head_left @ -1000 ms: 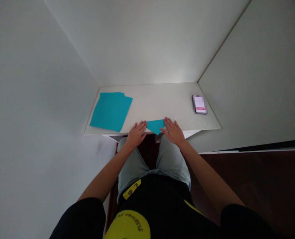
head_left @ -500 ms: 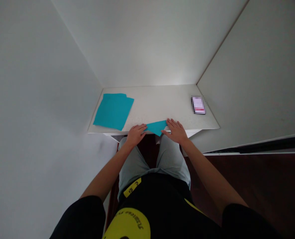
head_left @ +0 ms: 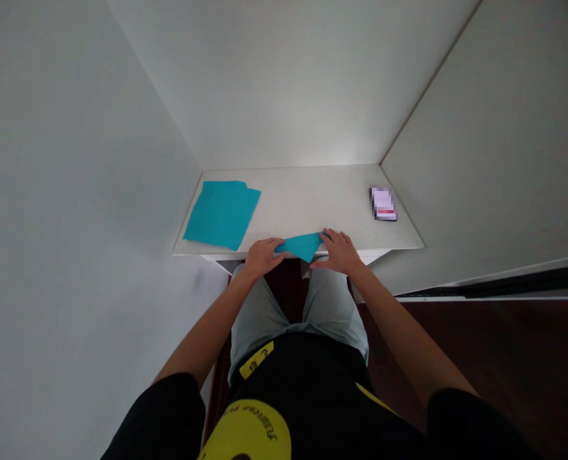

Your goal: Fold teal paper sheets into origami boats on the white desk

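Observation:
A small folded teal paper [head_left: 301, 244] lies at the front edge of the white table [head_left: 312, 198], its lower tip past the edge. My left hand [head_left: 263, 253] has curled fingers gripping the paper's left corner. My right hand [head_left: 341, 250] has bent fingers holding the right corner from the other side. Both wrists hang over the table's front edge, above my knees.
A stack of flat teal sheets [head_left: 222, 214] lies at the table's left. A phone [head_left: 383, 203] lies at the far right near the wall. White walls close in the table on the left, back and right. Dark floor shows at the lower right.
Both hands went from lying flat beside the paper to curling their fingers onto its corners. The folded paper looks narrower and lies slightly tilted.

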{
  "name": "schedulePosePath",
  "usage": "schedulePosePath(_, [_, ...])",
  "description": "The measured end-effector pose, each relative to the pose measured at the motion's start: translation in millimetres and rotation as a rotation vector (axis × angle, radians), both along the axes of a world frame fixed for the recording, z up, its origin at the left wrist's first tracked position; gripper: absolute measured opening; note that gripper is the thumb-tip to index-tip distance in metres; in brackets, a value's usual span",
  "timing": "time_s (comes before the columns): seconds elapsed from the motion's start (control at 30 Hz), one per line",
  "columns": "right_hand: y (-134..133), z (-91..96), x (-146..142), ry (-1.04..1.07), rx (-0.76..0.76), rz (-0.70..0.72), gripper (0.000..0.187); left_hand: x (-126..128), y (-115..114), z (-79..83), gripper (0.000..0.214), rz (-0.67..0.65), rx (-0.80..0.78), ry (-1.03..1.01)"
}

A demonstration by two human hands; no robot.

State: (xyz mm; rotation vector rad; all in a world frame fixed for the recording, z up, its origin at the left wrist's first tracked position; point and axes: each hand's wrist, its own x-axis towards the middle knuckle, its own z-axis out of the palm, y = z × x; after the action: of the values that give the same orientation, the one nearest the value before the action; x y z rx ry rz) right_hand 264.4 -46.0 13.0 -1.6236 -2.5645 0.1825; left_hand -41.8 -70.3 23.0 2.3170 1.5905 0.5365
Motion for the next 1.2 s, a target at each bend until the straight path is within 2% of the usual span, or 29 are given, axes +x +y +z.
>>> schedulePosePath(0.07, [0.8, 1.6, -1.8, 0.002, 0.008, -0.008, 0.100, 0.0, 0.4, 1.2, 0.039, 0.001, -0.006, -0.021])
schedulePosePath(0.2, [3.2, 10.7, -7.9, 0.038, 0.040, -0.077, 0.058, -4.1, 6.0, 0.4, 0.033, 0.021, -0.054, -0.085])
schedulePosePath(0.37, [15.1, 27.7, -18.1, 0.031, 0.021, -0.135, 0.040, -13.1, 20.0, -3.2, 0.040, 0.009, -0.069, -0.233])
schedulePosePath(0.5, [27.0, 30.9, -23.4, 0.054, 0.003, -0.137, 0.043, -12.0, 29.7, -5.7, 0.030, 0.055, -0.027, -0.257])
schedulePosePath(0.67, [38.7, 18.7, -21.5, 0.079, 0.015, -0.175, 0.043, -5.8, 40.2, -11.3, 0.027, 0.160, -0.043, -0.206])
schedulePosePath(0.77, [40.8, 11.9, -19.4, 0.101, 0.053, -0.233, 0.044, -3.2, 45.2, -16.9, 0.042, 0.248, -0.058, -0.224])
schedulePosePath(0.9, [34.8, 10.9, -21.9, 0.160, 0.132, -0.301, 0.060, -0.3, 46.3, -24.5, 0.059, 0.339, -0.060, -0.276])
schedulePosePath(1.1, [26.4, 5.8, -25.2, 0.193, 0.125, -0.209, 0.056, 0.3, 40.4, -28.9, 0.047, 0.370, -0.042, -0.352])
schedulePosePath(1.2, [28.2, -2.1, -22.0, 0.210, 0.114, -0.272, 0.066, 0.1, 38.5, -28.1, 0.040, 0.365, -0.036, -0.353])
